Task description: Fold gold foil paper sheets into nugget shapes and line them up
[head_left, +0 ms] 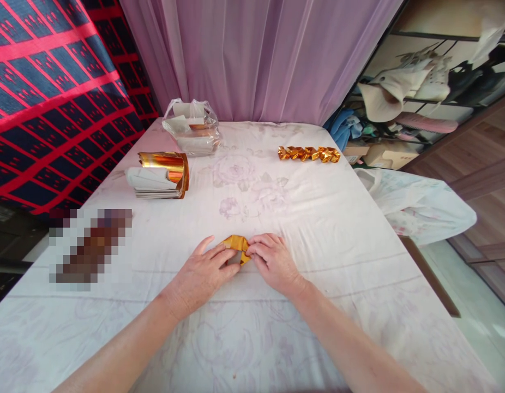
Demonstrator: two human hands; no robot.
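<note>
Step in hand: folding a small piece of gold paper (pixel 237 246), by the look of it a crease being pressed.
Where the piece is: flat on the white flowered cloth (pixel 326 218) of the desk, near its front edge, between the two hands.
Left hand (pixel 203 273): fingers stretched and nearly flat, tips on the left side of the gold paper, thumb free; it pins more than it grips.
Right hand (pixel 272 259): fingers curled, tips pinching the right edge of the piece.
Doing it well: I judge the left hand should keep the piece pinned so that it cannot slide on the soft cloth, while the right lines edge to edge before the crease is pressed.
Risk: foil paper keeps every wrong crease; the cloth gives under pressure.
Pattern to match: row of finished gold folds (pixel 308 154), far right.
Supply: stack of sheets with a gold top (pixel 160 176) far left; a plastic bag of paper (pixel 192 126) beyond it.
</note>
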